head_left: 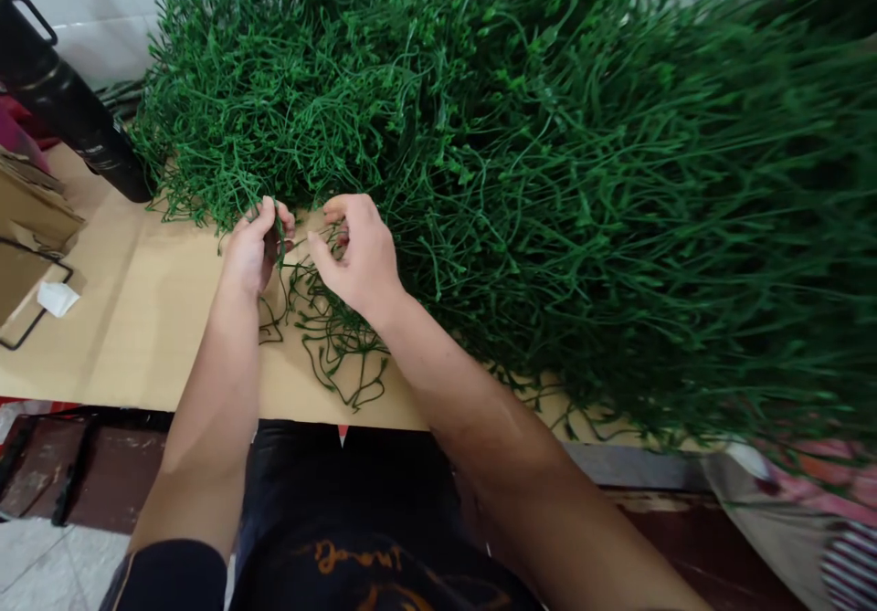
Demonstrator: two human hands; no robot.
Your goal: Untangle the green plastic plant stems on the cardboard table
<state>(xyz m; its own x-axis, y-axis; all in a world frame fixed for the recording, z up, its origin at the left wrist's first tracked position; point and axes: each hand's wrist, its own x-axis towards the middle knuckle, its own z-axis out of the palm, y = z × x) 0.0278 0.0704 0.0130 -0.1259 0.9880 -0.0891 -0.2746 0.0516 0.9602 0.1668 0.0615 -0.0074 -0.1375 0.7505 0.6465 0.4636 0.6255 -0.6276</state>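
A big heap of thin green plastic stems (438, 118) with small branched tips covers the back and right of the table. My left hand (260, 241) is closed on a few green stems at the heap's front edge, with strands hanging below the fingers. Just to its right, my right hand (360, 255) is curled with thumb and fingers apart, and I see nothing gripped between them. Loose dark green stems (343, 346) lie on the tan tabletop below and between both hands.
A black bottle (68, 100) leans at the back left. Left of it, a cardboard box (31, 209) stands near a black wire frame (58, 268) and a crumpled white paper (58, 298). The tan table's (164, 319) front edge runs before my body. Pink and striped cloth shows at lower right.
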